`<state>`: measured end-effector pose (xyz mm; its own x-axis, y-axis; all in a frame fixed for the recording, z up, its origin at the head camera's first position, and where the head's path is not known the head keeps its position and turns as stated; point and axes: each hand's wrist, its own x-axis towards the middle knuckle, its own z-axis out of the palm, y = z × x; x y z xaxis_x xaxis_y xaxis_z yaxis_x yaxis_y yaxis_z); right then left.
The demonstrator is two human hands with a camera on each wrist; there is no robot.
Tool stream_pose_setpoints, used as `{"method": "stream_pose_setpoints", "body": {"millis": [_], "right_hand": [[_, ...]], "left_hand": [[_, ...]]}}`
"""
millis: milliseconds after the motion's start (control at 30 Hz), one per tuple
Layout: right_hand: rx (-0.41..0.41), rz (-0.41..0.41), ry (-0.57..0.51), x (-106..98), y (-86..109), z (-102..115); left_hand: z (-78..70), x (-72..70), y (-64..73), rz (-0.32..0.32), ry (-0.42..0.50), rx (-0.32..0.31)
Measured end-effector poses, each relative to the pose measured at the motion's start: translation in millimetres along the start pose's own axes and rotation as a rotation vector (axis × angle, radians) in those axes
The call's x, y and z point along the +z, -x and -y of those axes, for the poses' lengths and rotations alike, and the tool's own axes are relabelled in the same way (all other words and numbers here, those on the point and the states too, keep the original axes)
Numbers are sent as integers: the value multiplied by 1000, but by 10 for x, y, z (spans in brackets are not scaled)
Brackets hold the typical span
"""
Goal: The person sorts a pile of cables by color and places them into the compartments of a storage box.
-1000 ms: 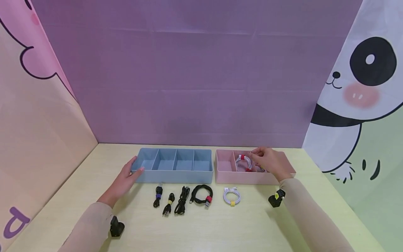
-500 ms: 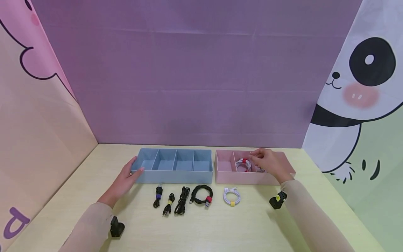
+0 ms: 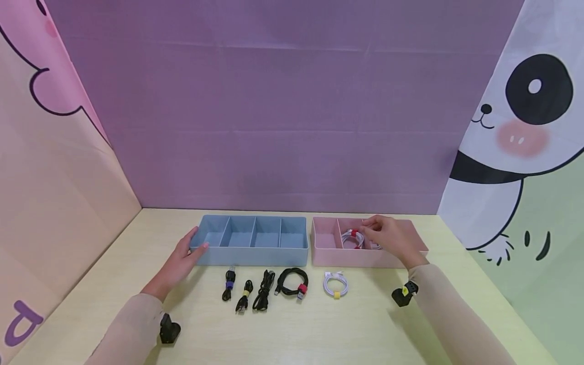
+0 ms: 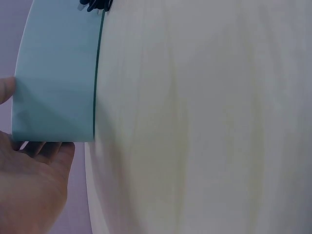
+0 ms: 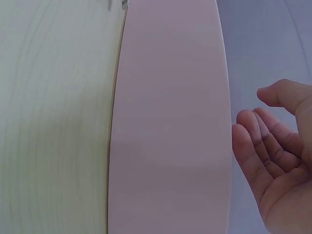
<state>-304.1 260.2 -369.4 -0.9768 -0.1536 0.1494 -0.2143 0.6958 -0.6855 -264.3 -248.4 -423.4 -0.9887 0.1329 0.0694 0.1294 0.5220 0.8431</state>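
My left hand [image 3: 180, 261] grips the left end of a light blue divided box [image 3: 254, 256], thumb at the front rim and fingers along its end wall. In the left wrist view the thumb and fingers [image 4: 61, 156] lie around the box's corner. My right hand [image 3: 388, 235] is over a pink divided box [image 3: 356, 257], fingers loosely curled. The right wrist view shows its thumb apart from the fingers, nothing between them. Beside the fingertips, a coiled white cable [image 3: 347, 234] with a red tie lies in a pink compartment; part of another cable shows under the hand.
In front of the blue box lie several bundled black cables, including one with a purple tie [image 3: 229, 285] and a coil with a red tie [image 3: 292, 270]. A white coiled cable with a yellow tie [image 3: 326, 289] lies before the pink box. A purple backdrop [image 3: 292, 126] stands behind.
The red-tied white cable has settled a little lower in its pink compartment. My right hand and wrist have shifted slightly; the left hand stays put.
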Motion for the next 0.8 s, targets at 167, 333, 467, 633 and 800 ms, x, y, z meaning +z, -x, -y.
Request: {"method": "stream_pose_setpoints", "body": {"millis": [167, 333, 467, 633, 800], "right_hand": [[0, 21, -47, 14, 30, 57], [-8, 17, -49, 29, 37, 86], [-27, 18, -55, 37, 53, 99], [-91, 27, -97, 71, 81, 98], [-125, 12, -63, 110, 111, 88]], "left_hand": [[-3, -2, 4, 5, 1, -3], [5, 0, -4, 9, -3, -5], [5, 0, -11, 7, 0, -9], [4, 1, -7, 7, 6, -9], [32, -2, -17, 9, 7, -9]]}}
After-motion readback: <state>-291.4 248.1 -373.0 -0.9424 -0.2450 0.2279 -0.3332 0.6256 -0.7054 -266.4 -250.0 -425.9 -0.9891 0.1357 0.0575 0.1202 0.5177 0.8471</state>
